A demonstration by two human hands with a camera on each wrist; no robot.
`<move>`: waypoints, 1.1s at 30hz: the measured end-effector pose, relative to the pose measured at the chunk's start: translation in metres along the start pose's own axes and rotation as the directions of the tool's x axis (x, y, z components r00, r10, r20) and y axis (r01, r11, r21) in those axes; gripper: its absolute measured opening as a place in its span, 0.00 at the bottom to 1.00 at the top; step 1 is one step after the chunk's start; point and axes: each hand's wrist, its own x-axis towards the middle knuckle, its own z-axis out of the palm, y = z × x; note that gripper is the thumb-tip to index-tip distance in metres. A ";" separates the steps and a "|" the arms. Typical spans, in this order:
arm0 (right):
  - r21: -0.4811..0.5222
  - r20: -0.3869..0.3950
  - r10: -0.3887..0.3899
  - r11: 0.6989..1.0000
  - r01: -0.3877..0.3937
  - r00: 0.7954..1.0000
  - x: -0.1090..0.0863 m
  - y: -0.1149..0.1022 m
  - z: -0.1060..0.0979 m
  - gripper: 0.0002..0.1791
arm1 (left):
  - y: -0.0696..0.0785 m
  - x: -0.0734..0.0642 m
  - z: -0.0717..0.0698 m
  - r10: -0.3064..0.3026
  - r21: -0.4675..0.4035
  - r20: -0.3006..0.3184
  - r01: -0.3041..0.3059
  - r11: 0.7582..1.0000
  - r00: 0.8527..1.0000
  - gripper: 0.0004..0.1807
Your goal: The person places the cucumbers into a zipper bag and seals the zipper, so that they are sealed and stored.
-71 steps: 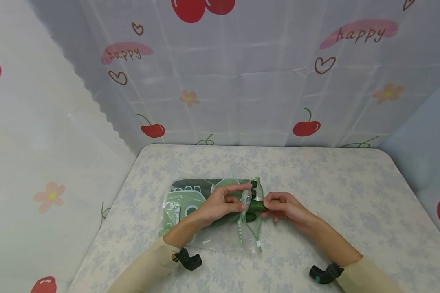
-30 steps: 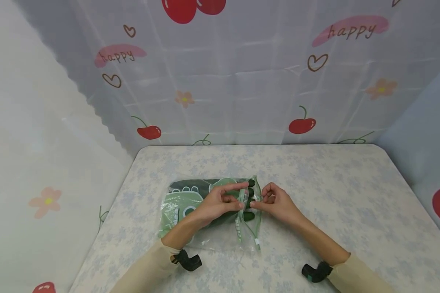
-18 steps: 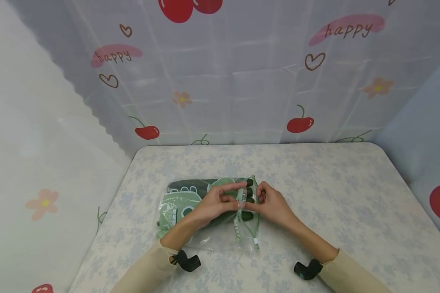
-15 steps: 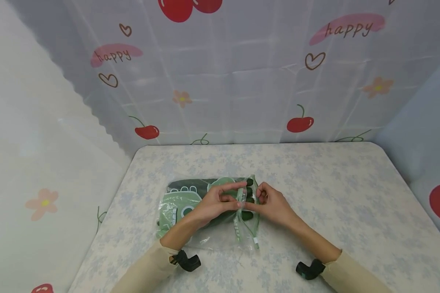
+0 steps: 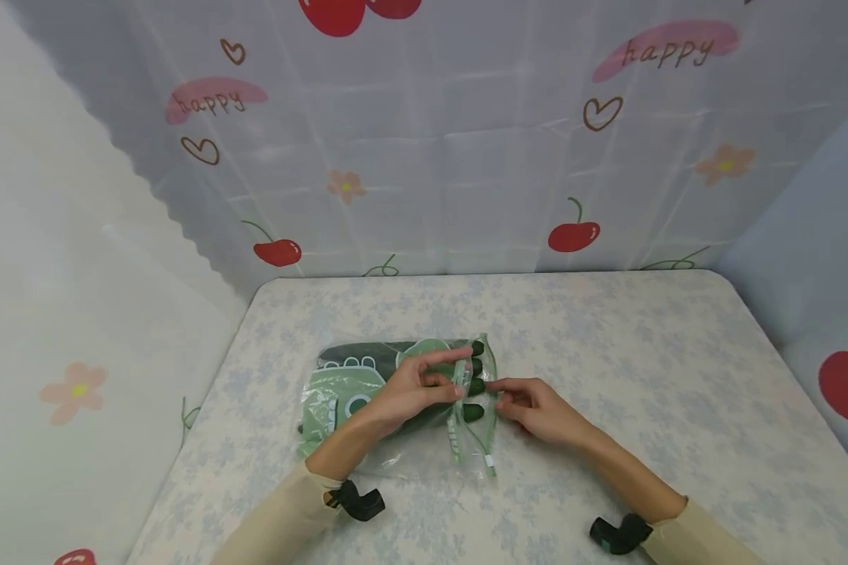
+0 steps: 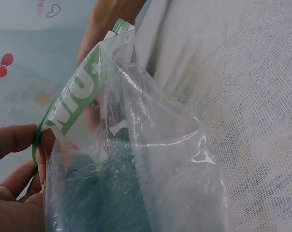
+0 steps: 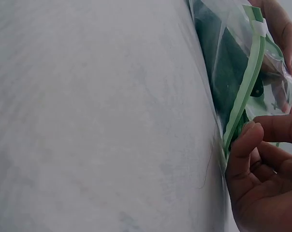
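Note:
A clear zip bag point(image 5: 396, 463) with green print lies on the table, its mouth toward the right. Several cucumbers are inside; their dark green ends show at the mouth, one cucumber point(image 5: 473, 412) lowest. My left hand point(image 5: 413, 388) pinches the upper layer of the mouth between thumb and finger; in the left wrist view the fingertips meet at the green zip strip point(image 6: 37, 140). At the mouth's right edge is my right hand point(image 5: 547, 412), index finger stretched to a cucumber end, thumb slightly apart. In the right wrist view its fingertips partly hide the green zip edge point(image 7: 247, 87).
The table point(image 5: 608, 345) has a pale flowered cloth. A curtain point(image 5: 438, 188) printed with cherries and "happy" stands behind it, with more sheeting at both sides. A white zip slider point(image 5: 489, 461) sits at the bag's near corner.
The right hand pushed the protruding cucumber into the bag mouth, reaching in beside the left thumb, then drew back right to the mouth's edge. The left hand kept its hold on the bag.

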 end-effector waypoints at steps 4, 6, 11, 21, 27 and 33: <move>0.037 0.041 0.000 0.999 -0.001 0.999 0.003 -0.001 0.002 0.26 | -0.001 -0.001 0.000 -0.005 0.000 0.006 0.005 1.000 1.000 0.36; 0.042 0.049 0.002 0.999 -0.004 0.999 0.006 -0.002 0.004 0.25 | -0.001 -0.001 0.000 -0.008 -0.001 0.010 0.008 1.000 1.000 0.36; 0.054 0.077 0.011 0.998 -0.015 0.997 0.011 -0.001 0.010 0.26 | -0.001 -0.002 0.001 -0.013 -0.002 0.012 0.013 1.000 1.000 0.35; 0.011 0.015 0.010 1.000 -0.011 1.000 -0.004 0.001 0.002 0.21 | 0.004 -0.002 0.007 0.041 0.139 0.011 -0.042 0.989 0.999 0.35; -0.011 -0.004 0.001 1.000 -0.001 1.000 -0.022 0.008 -0.005 0.17 | 0.005 0.003 0.014 0.129 0.353 0.015 -0.126 0.927 0.992 0.34; -0.005 0.015 -0.039 0.999 0.039 0.999 -0.037 0.008 -0.004 0.16 | 0.008 0.012 0.025 0.194 0.494 0.028 -0.182 0.850 0.981 0.31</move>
